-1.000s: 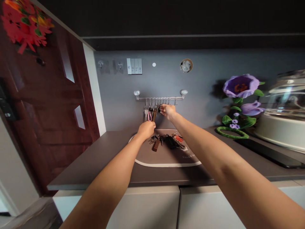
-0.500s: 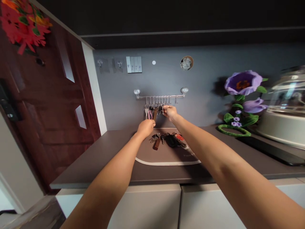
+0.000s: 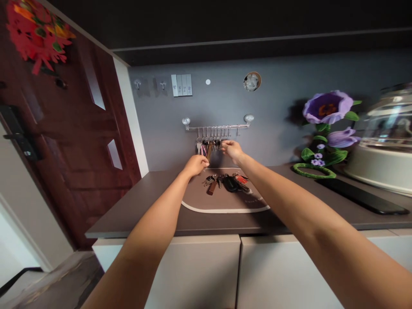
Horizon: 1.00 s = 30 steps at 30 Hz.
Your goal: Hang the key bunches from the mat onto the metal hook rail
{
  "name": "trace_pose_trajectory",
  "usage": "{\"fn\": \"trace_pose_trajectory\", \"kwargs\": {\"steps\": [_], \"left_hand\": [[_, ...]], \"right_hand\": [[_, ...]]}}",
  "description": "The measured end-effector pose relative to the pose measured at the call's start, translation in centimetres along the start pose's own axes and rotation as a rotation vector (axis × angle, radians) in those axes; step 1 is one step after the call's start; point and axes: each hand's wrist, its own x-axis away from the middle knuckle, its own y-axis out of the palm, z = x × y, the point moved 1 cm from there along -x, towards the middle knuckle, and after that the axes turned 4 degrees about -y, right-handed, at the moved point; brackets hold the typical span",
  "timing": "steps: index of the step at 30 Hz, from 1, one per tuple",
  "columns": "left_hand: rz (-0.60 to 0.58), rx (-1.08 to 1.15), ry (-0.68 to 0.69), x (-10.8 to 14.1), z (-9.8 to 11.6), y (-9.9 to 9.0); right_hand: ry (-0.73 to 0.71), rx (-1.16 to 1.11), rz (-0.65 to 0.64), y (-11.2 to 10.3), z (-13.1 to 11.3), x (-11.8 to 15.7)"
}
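Note:
A clear rail with several small hooks is fixed to the grey wall, and bunches of keys hang from it. My left hand is closed at the lower end of a long brown key fob hanging among them. At the right end of the row, my right hand pinches at a bunch of keys; its fingertips partly hide what they hold. Below, on a brown mat with a pale rim, lie more keys with a brown fob, a black key case and a red tag.
A purple flower ornament, a black phone and a domed appliance stand or lie on the counter at the right. A dark shelf overhangs it. A red-brown door is at the left.
The view has shifted slightly, so the rail and mat sit a little higher. Both hands stay at the hanging keys; my right hand's fingers sit slightly further right of the bunch.

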Motion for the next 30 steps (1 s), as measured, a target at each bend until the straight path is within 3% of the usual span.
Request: {"fn": "trace_pose_trajectory", "kwargs": {"steps": [6, 14, 21, 30], "left_hand": [[-0.086, 0.025, 0.002, 0.1, -0.2, 0.0], [-0.283, -0.053, 0.157, 0.3, -0.5, 1.0], [-0.365, -0.262, 0.330, 0.4, -0.5, 1.4], [-0.369, -0.300, 0.323, 0.2, -1.0, 1.5]], "right_hand": [[-0.071, 0.064, -0.136, -1.1, 0.3, 2.6], [-0.200, 0.286, -0.236, -2.1, 3.2, 5.4], [-0.357, 0.654, -0.316, -2.8, 4.3, 5.6], [-0.403, 0.860, -0.378, -2.5, 4.8, 5.3]]}}
